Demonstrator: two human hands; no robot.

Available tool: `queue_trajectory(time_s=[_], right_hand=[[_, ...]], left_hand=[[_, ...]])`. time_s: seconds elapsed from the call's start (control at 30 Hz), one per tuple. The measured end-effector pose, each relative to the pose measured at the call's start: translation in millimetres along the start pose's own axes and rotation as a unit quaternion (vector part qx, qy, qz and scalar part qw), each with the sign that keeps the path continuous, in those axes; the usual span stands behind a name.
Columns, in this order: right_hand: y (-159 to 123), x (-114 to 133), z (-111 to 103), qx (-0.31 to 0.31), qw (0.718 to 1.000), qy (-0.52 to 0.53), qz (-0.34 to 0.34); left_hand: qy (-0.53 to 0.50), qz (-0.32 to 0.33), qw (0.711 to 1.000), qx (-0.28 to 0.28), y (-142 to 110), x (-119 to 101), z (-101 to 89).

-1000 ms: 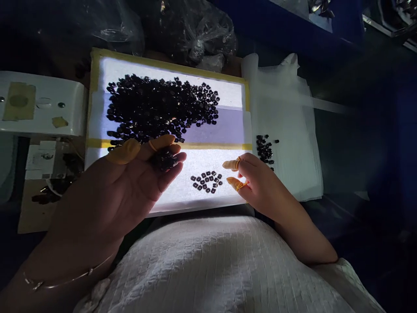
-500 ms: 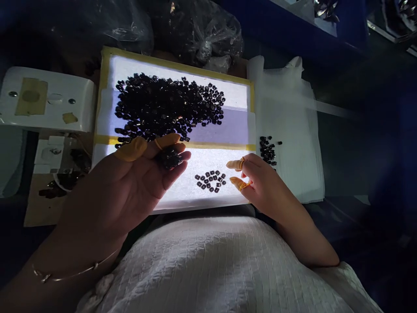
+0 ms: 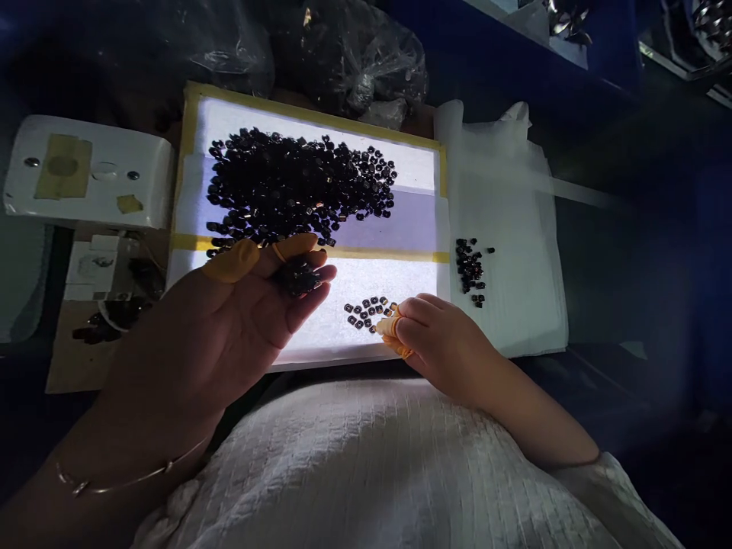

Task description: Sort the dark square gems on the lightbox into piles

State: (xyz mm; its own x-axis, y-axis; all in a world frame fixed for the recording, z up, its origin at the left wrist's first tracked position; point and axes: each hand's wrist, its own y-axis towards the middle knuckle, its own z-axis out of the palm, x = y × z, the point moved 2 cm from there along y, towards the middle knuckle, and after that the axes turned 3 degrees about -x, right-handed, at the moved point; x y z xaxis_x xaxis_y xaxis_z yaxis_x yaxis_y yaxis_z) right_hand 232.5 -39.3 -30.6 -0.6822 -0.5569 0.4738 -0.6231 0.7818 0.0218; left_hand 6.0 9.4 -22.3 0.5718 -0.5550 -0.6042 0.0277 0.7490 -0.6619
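Several small black pieces lie on the light panel, immediately left of the nearer right hand, fingertips bunched, grip unclear; half-curled left hand holds a dark clump.

Your main light source is the panel, which glows from beneath; its near section and far strip are brightest, while the band between them is dimmer and violet. The heap of pieces reads as a near-black silhouette with little detail at its core. Your left hand is backlit, its palm in shadow. Your shirt catches soft light and darkens downward. Small glints mark the plastic bag. The right edge is dark and hazy, with detail hard to resolve.
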Motion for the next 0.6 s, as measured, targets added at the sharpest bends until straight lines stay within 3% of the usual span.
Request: queue_trajectory(time_s=[0.17, 0.27, 0.4, 0.5, 0.6], right_hand=[[2.4, -3.3, -1.0, 0.002, 1.000, -0.010, -0.018], [8.1, -2.5, -11.0, -0.061, 0.997, 0.049, -0.028], [23.4, 7.2, -27.2, -0.165, 0.982, 0.090, -0.008], [34.2, 14.4, -32.5, -0.174, 0.980, 0.094, -0.010], [34.0, 10.2, -35.5, -0.192, 0.977, 0.094, 0.009]], left_hand=[[-0.002, 0.010, 1.000, 0.013, -2.7, 2.3, -0.9], [0.005, -0.015, 0.999, 0.031, -3.4, 7.8, -1.1], [0.008, -0.054, 0.993, 0.105, -0.1, 23.2, 1.1], [0.010, -0.086, 0.985, 0.150, 1.2, 33.5, 4.0], [0.004, -0.093, 0.984, 0.150, 0.6, 34.7, 2.2]])
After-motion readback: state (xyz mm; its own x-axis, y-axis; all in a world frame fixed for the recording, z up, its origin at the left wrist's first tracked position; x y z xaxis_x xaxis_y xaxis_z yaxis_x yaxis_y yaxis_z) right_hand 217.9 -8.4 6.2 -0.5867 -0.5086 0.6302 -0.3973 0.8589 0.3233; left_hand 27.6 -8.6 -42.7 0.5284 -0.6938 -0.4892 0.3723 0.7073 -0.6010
